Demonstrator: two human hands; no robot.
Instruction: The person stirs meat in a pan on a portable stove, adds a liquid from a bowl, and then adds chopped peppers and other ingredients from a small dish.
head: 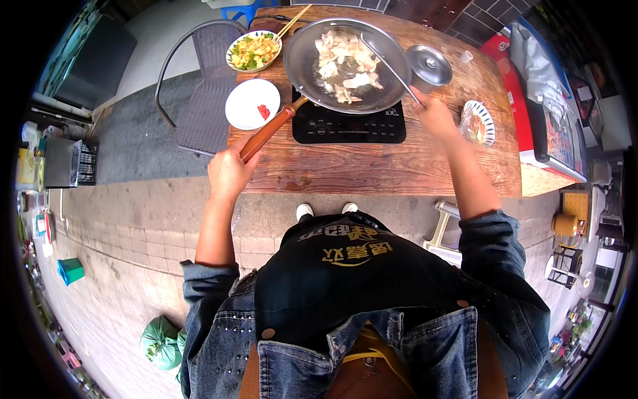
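My left hand [230, 167] is closed around the wooden handle [268, 132] of a wide frying pan [299, 70]. The pan rests on a black portable induction cooker [349, 128] and holds pale sliced meat [366, 81] in a little liquid or oil. My right hand [432, 115] grips the metal handle of a spatula or ladle [394, 72], whose far end lies among the meat. Left of the pan are a white plate [244, 107] with a small heap of chopped red pieces [263, 111] and a bowl of yellow and green food [254, 52] with wooden chopsticks [294, 22] across its rim.
A lidded metal pot [429, 66] stands right of the pan, near a small cup [466, 56]. Farther right is a striped-rim dish [487, 117] with plastic film. A woven chair [209, 85] stands at the wooden table's [349, 174] left side; a stool [442, 232] is below its front edge.
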